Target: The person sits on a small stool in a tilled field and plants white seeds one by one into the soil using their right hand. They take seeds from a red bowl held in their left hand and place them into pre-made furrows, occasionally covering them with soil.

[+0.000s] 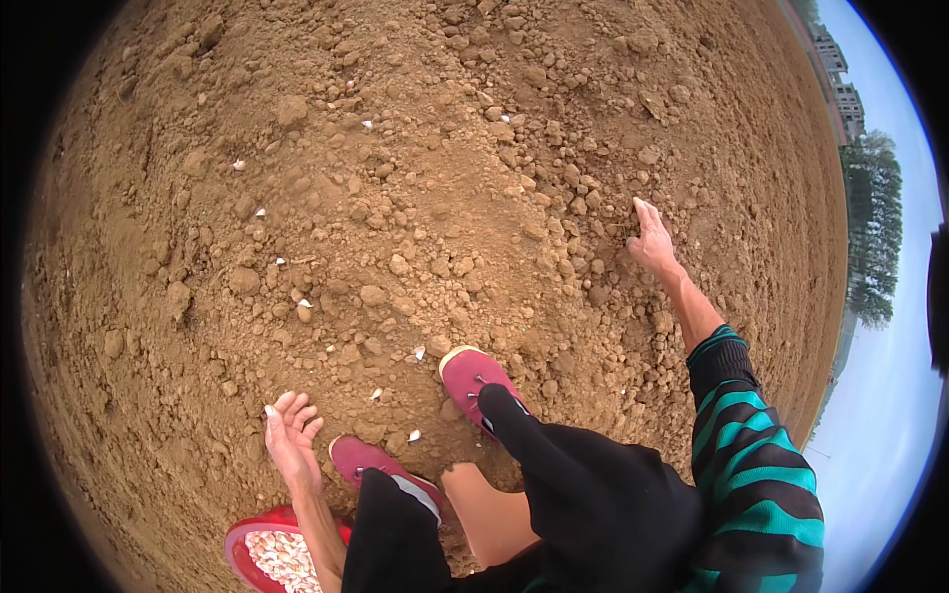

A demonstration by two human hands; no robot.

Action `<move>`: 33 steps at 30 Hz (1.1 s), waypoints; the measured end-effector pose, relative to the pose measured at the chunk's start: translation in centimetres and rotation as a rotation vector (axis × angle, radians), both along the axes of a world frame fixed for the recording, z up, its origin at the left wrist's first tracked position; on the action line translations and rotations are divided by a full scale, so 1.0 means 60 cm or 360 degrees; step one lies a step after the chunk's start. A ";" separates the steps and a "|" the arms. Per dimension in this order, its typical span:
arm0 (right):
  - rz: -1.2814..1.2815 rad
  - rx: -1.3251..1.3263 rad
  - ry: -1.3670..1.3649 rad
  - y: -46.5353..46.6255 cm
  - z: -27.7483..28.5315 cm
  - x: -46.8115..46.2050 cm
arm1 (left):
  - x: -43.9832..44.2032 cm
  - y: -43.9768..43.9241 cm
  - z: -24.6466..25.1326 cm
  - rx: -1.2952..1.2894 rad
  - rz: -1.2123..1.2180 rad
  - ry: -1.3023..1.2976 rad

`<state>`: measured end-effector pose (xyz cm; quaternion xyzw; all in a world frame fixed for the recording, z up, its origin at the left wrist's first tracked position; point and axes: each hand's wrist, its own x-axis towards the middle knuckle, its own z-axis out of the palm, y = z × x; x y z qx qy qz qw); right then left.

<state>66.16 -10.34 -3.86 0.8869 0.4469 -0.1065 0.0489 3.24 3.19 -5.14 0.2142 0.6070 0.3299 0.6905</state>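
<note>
My left hand [293, 437] is palm up with its fingers loosely curled and apart, nothing seen in it, just above the soil beside a red basin [236, 545]. The basin holds many garlic cloves [280, 560], and my left forearm passes over its edge. My right hand [652, 236] reaches out over the cloddy soil at the right, fingers stretched forward; its palm is turned away, and I see nothing held. Single garlic cloves lie spaced over the soil, one [414, 436] between my shoes, another [420, 353] near a shoe tip, others [305, 303] farther off.
My maroon shoes [474, 378] stand on loose brown soil [445, 244] with clods. An orange-tan object [489, 515] lies between my legs, its kind unclear. Trees [875, 230] and buildings [845, 96] rise beyond the field at the right.
</note>
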 end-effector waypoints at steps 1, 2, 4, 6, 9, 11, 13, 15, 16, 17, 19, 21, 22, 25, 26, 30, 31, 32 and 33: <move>-0.0033 -0.0175 0.0055 -0.007 -0.014 -0.007 | 0.000 -0.002 0.001 -0.0006 0.0007 -0.0007; -0.0079 -0.0262 0.0133 -0.018 -0.024 -0.021 | 0.001 -0.005 0.002 -0.0013 0.0013 -0.0014; -0.0261 -0.0381 0.0291 -0.037 -0.027 -0.057 | 0.000 -0.012 0.002 -0.0027 0.0021 -0.0026; -0.0296 -0.0452 0.0390 -0.055 -0.018 -0.099 | -0.002 -0.017 0.002 -0.0040 0.0009 -0.0025; 0.0029 -0.0409 0.0528 -0.075 0.014 -0.149 | -0.011 -0.020 0.002 -0.0053 -0.0018 0.0016; -0.0047 -0.0022 0.0435 -0.068 0.036 -0.164 | -0.021 -0.020 0.004 -0.0085 -0.0017 0.0052; -0.0013 0.0061 0.0405 -0.052 0.049 -0.186 | -0.036 -0.021 0.007 -0.0043 -0.0009 0.0126; 0.0128 0.0071 0.0519 -0.035 0.056 -0.216 | -0.052 -0.028 0.012 0.0043 0.0022 0.0244; 0.0181 -0.0015 0.0636 -0.028 0.056 -0.236 | -0.062 -0.032 0.015 0.0060 0.0056 0.0295; 0.0350 -0.0077 0.0716 -0.025 0.056 -0.258 | -0.070 -0.037 0.017 0.0031 0.0090 0.0326; 0.0640 -0.0433 0.0720 -0.006 0.040 -0.290 | -0.085 -0.048 0.021 -0.0029 0.0175 0.0399; 0.0764 -0.0301 0.0549 0.027 0.014 -0.300 | -0.092 -0.057 0.021 -0.0057 0.0150 0.0359; 0.0780 -0.0349 0.0465 0.043 0.002 -0.303 | -0.092 -0.061 0.020 -0.0081 0.0140 0.0356; 0.0579 -0.0173 0.0455 0.119 -0.034 -0.275 | -0.092 -0.065 0.018 -0.0123 0.0097 0.0356; 0.0520 -0.0197 0.0396 0.142 -0.039 -0.265 | -0.092 -0.062 0.017 -0.0100 0.0069 0.0352; 0.0433 0.0036 0.0113 0.237 -0.029 -0.225 | -0.101 -0.042 0.018 -0.0014 0.0062 0.0381; 0.0421 0.0108 0.0036 0.254 -0.021 -0.221 | -0.106 -0.038 0.020 -0.0002 0.0078 0.0402; 0.0536 0.0237 0.0051 0.271 -0.014 -0.224 | -0.110 -0.036 0.021 -0.0005 0.0100 0.0457; 0.0569 0.0266 0.0079 0.285 -0.004 -0.229 | -0.114 -0.035 0.022 0.0003 0.0107 0.0458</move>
